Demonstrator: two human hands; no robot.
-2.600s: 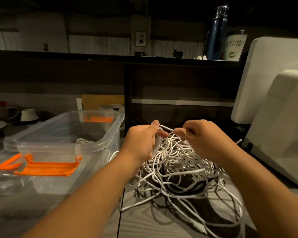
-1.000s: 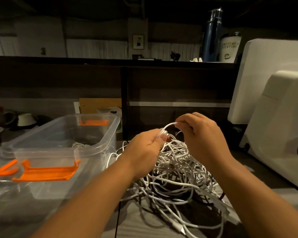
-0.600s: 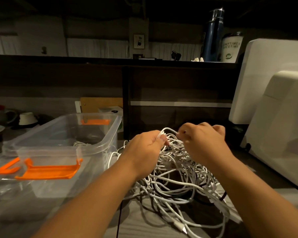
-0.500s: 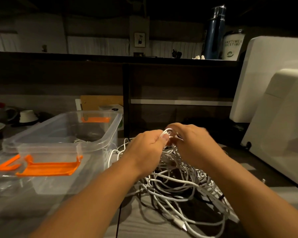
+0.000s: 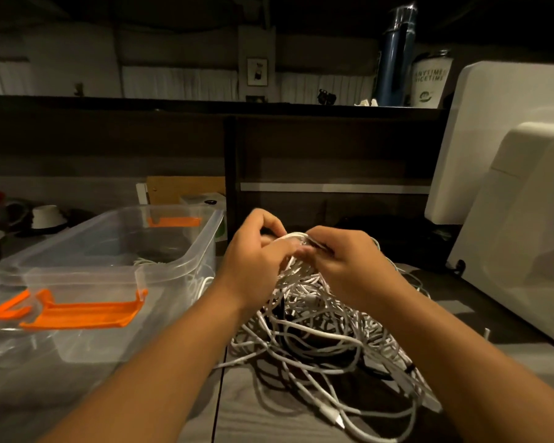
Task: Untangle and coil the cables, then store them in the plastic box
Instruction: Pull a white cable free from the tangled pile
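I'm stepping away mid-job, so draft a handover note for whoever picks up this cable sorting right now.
Left hand and right hand: both pinch one white cable loop above the tangled cable pile on the table.
Plastic box: open, left of the pile, a white cable already inside.
Done: little, judging by the pile.
Left: free this cable, coil it, box it, repeat.

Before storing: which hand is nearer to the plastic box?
Left. The left hand is just right of the plastic box; the right hand is farther right, above the cable tangle.
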